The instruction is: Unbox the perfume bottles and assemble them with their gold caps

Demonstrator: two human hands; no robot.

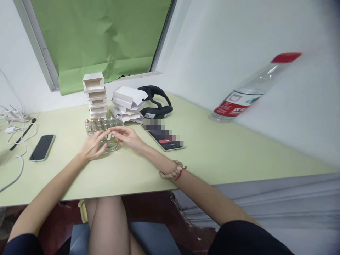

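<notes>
In the head view, a clear glass bottle [113, 145] is on the table between my hands, partly hidden by them. My left hand [92, 144] curves round its left side, thumb apart from the stretched fingers. At the bottle's top, my right hand [128, 137] has thumb and fingers pinched together; whatever lies between the fingertips is too small to make out. The fingertips of both hands meet there. Just behind them stands a row of small glass bottles [99, 124], several with gold-coloured tops.
White boxes [95, 95] are stacked behind the bottles, beside a pile of white cartons [129, 101]. A black headset [158, 106], a large phone [166, 140], another phone [42, 148], white cables [21, 141] and a tall plastic bottle [240, 101] surround the work area.
</notes>
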